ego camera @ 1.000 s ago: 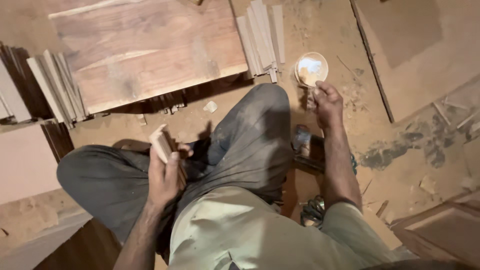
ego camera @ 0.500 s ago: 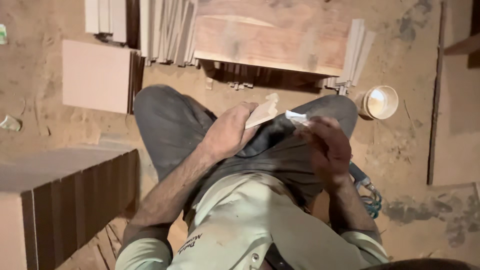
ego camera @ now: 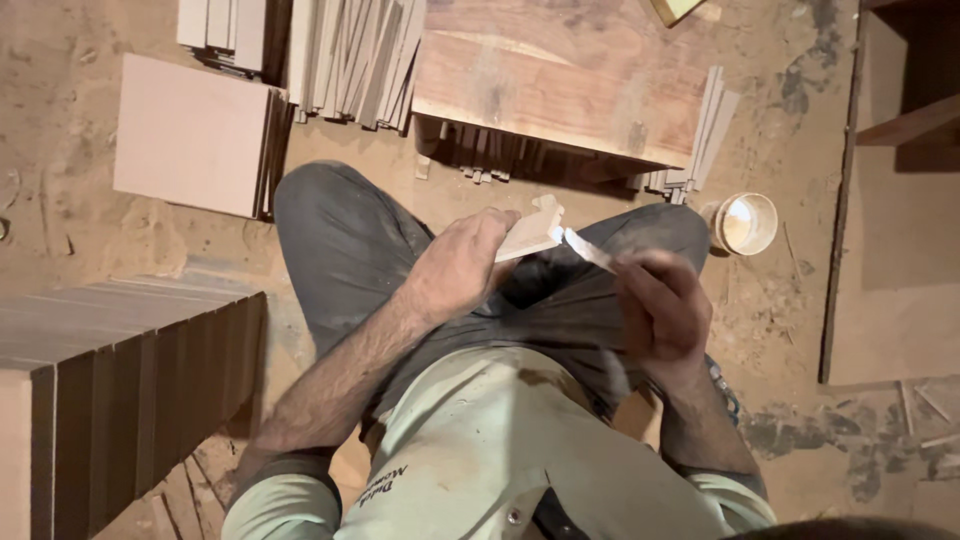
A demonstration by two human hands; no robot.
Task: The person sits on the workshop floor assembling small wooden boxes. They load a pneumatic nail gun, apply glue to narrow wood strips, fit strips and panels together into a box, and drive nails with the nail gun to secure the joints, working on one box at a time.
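Pale carved wooden piece [ego camera: 532, 232] has a notched, stepped end. Left hand [ego camera: 462, 265] clasps it above the lap; right hand [ego camera: 660, 312] pinches a thin white-tipped stick [ego camera: 585, 248] touching its end.

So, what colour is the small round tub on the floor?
The tub is pale cream, whitish inside; seen in the head view.
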